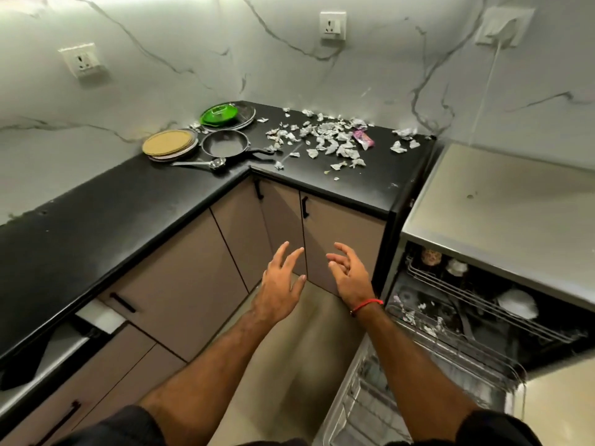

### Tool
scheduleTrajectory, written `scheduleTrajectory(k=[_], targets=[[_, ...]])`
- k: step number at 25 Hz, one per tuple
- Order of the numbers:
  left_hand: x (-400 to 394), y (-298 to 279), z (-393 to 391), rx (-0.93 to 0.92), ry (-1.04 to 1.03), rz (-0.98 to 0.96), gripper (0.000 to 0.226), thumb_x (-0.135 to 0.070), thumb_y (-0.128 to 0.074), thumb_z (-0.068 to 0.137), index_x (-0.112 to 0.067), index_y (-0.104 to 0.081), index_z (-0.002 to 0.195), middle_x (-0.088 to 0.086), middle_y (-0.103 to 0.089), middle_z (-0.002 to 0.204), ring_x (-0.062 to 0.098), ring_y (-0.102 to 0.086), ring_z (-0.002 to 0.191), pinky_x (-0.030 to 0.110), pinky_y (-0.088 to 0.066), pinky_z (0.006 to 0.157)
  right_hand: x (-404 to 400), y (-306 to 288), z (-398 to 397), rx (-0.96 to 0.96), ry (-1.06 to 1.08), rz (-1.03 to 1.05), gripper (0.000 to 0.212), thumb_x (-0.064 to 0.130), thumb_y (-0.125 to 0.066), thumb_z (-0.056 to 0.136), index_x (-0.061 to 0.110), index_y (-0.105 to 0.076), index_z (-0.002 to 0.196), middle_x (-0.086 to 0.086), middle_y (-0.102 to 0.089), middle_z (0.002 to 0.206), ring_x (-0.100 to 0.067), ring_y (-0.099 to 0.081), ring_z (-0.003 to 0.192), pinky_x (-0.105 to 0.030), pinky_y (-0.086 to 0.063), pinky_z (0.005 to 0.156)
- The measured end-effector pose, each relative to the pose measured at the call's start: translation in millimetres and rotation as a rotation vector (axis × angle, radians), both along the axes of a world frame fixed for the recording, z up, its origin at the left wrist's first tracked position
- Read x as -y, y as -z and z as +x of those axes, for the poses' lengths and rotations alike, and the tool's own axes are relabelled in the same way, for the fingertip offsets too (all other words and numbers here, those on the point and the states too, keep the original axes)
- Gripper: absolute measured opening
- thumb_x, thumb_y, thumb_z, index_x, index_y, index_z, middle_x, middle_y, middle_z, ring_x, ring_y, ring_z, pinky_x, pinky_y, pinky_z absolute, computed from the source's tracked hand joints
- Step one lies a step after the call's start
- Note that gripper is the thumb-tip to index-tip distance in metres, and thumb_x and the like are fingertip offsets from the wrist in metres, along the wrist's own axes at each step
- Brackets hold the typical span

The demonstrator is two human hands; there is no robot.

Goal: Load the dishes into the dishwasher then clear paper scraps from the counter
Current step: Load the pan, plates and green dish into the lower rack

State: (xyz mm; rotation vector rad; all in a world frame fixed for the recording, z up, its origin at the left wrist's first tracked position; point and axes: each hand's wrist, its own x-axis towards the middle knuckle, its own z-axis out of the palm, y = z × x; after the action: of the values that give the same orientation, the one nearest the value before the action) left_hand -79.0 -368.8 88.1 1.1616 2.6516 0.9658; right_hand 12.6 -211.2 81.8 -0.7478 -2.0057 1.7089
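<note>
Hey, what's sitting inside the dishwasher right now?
In the open dishwasher, the upper rack holds a white bowl and two small items at the back, too dim to identify. The interior beneath that rack is hidden.

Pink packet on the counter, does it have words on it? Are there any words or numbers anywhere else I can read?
None can be read.
Pink packet among the paper scraps: shows some print, too small and blurred to read.
Wall sockets: no readable marking.
Dishwasher: no label or brand shows.
</note>
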Motion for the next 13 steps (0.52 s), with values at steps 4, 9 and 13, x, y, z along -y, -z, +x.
scheduleTrajectory(k=[4,9,13], targets=[[7,0,-40,-0.008,-0.079,0.027,0.063,-0.031,-0.058,0.098,-0.034,-0.029,0.154,-0.002,-0.011,0.166,0.022,-0.023,0.149,0.051,-0.033,0.118,-3,-5,-43,0.001,-0.058,0.009,0.043,0.031,-0.057,0.091,0.038,-0.048,0.133,0.009,-0.063,0.124,-0.001,-0.062,0.108,-0.046,-0.038,0.112],[25,9,-109,0.019,-0.156,0.078,0.062,-0.032,-0.060,0.097,-0.033,-0.034,0.152,-0.002,-0.015,0.165,0.023,-0.028,0.146,0.051,-0.035,0.116,9,-21,-108,-0.008,-0.098,0.017,0.043,0.016,-0.057,0.096,0.024,-0.049,0.137,0.001,-0.061,0.130,0.009,-0.062,0.101,-0.028,-0.045,0.105],[43,13,-183,0.026,-0.163,0.110,0.062,-0.027,-0.064,0.094,-0.029,-0.038,0.151,0.001,-0.019,0.164,0.026,-0.032,0.143,0.052,-0.036,0.115,24,-19,-178,-0.014,-0.066,0.046,0.041,0.012,-0.058,0.094,0.023,-0.051,0.134,-0.003,-0.063,0.127,0.007,-0.064,0.097,-0.034,-0.046,0.105]])
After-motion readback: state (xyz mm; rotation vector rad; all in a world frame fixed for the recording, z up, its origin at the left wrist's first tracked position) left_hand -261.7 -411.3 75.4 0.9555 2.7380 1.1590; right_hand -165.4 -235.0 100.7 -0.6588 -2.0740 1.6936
